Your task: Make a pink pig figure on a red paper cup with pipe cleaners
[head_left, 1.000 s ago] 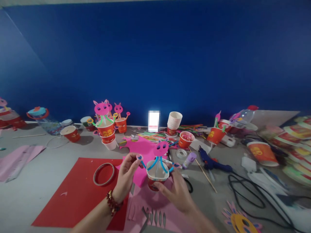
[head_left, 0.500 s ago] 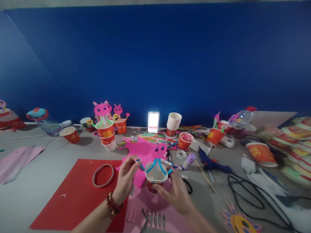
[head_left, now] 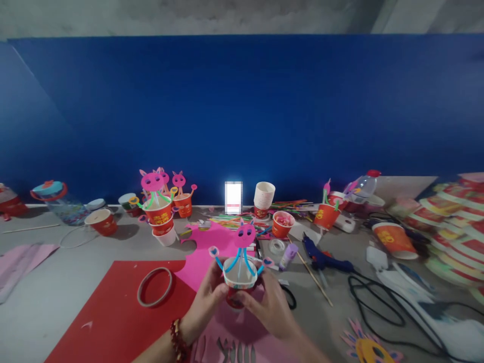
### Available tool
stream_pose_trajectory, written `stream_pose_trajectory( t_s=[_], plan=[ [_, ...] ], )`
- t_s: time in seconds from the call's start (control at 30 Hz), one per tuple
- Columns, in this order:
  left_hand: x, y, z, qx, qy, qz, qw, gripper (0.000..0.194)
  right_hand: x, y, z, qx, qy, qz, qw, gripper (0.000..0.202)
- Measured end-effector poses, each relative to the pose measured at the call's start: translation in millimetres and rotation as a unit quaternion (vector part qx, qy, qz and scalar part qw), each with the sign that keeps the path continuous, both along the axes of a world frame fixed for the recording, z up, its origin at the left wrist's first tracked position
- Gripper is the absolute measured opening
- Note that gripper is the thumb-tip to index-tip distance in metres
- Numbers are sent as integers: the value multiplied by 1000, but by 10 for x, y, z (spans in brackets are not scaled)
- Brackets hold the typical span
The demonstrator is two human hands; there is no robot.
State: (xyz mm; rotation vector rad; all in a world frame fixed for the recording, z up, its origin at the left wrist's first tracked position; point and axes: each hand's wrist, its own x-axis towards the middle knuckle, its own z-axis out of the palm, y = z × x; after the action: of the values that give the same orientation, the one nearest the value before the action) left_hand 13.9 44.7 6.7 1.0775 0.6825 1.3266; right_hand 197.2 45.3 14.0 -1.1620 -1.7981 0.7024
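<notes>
A red and white paper cup [head_left: 239, 282] is held upright between both hands above pink paper. From its mouth rises a pink animal-face cutout [head_left: 245, 235] with pointed ears, along with blue pipe cleaners [head_left: 231, 261] tipped with small pink paper pieces. My left hand [head_left: 207, 297] curls round the cup's left side, thumb at its front. On the other side, my right hand [head_left: 270, 302] grips the cup, its thumb also in front. Fingers behind the cup are partly hidden. Pink foam sheet [head_left: 212, 239] lies beyond it.
Left of my hands, a tape roll [head_left: 154, 287] lies on red paper [head_left: 98, 307]. To the right are a purple glue stick [head_left: 289, 256], a blue glue gun [head_left: 325, 257] and its looping black cord [head_left: 363, 312]. Finished-looking cup figures [head_left: 157, 212] stand at the back left.
My left hand has let go of the left pipe-cleaner tip and moved down onto the cup's side. My right hand still holds the cup. The view has tilted slightly upward.
</notes>
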Motion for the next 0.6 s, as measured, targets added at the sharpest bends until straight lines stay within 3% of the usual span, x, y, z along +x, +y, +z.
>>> stream_pose_trajectory(
  t_s=[0.17, 0.37, 0.5, 0.6],
  plan=[
    [68, -43, -47, -50, 5, -70, 996, 57, -16, 14, -3, -33, 49, 32, 998, 45],
    [51, -19, -107, -140, -61, -19, 988, 47, -47, -5, 72, -58, 72, 59, 994, 40],
    [50, -40, -27, -128, -41, -17, 991, 50, -64, -12, 85, -61, 52, 43, 996, 40],
    [57, -26, 54, -163, -60, 20, 985, 48, -67, -19, 108, -74, 60, 17, 995, 33]
  ],
)
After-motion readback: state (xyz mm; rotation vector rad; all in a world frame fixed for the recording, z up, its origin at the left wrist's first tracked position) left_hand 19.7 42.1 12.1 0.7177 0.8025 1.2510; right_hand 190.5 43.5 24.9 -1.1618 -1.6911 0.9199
